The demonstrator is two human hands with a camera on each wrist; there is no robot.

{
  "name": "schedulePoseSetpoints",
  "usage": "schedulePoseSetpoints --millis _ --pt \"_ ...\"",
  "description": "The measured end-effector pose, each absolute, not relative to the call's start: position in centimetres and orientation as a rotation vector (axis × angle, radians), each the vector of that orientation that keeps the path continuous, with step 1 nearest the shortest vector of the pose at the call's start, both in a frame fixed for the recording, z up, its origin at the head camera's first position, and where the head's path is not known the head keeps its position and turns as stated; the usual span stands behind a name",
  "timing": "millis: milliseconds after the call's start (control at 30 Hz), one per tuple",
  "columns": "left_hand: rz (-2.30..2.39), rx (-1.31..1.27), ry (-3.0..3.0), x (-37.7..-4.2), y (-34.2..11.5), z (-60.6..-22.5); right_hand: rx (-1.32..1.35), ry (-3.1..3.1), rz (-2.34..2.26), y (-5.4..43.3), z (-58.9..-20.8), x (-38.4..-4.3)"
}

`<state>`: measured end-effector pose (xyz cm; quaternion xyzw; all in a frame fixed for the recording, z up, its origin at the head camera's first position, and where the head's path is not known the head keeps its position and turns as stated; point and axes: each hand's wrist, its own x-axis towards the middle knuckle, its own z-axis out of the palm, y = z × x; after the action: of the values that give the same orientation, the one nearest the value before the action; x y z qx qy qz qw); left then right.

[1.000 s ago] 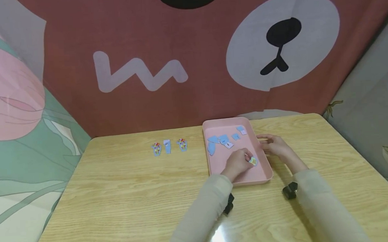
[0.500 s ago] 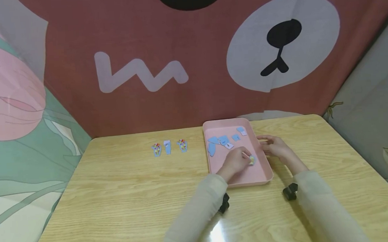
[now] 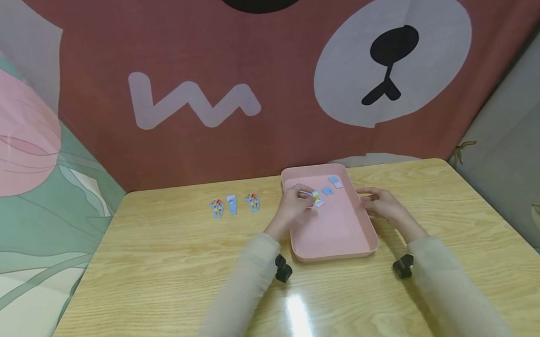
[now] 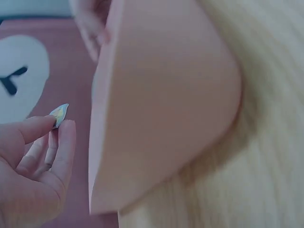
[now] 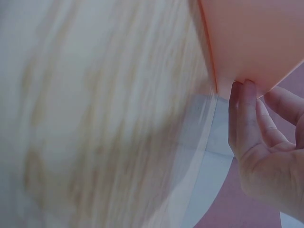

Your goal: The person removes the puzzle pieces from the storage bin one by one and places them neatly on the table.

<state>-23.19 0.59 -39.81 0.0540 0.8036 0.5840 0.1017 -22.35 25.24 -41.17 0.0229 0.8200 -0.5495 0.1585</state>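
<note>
My left hand (image 3: 292, 205) is above the left side of a pink tray (image 3: 333, 236). Between thumb and fingers it pinches a small flat puzzle piece (image 4: 59, 114) with yellow on its printed face. In the head view this hand covers part of the tray where other blue pieces lay. Two blue pieces, one smaller (image 3: 327, 191) and one with a pale end (image 3: 335, 181), lie uncovered farther back in the tray. My right hand (image 3: 384, 206) rests at the tray's right side, fairly straight fingers (image 5: 247, 114) touching its outer wall.
Left of the tray, three pieces lie in a row on the wooden table (image 3: 165, 276): a colourful one (image 3: 217, 209), a blue one with a pale top (image 3: 232, 205) and another colourful one (image 3: 253, 203). A printed cloth (image 3: 196, 152) hangs behind the table's far edge.
My left hand has moved from the tray's right middle to its upper left side, carrying the yellow-printed puzzle piece. My right hand stays at the tray's right wall.
</note>
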Motion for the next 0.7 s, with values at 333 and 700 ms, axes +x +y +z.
schedulePoseSetpoints --millis 333,700 --pt "1.949 -0.057 2.323 -24.0 -5.2 -39.9 0.054 2.340 -1.564 25.4 -41.1 -22.3" --pt "2.043 -0.252 2.296 -24.4 -11.2 -40.4 0.045 2.340 -1.575 25.5 -41.3 -22.3"
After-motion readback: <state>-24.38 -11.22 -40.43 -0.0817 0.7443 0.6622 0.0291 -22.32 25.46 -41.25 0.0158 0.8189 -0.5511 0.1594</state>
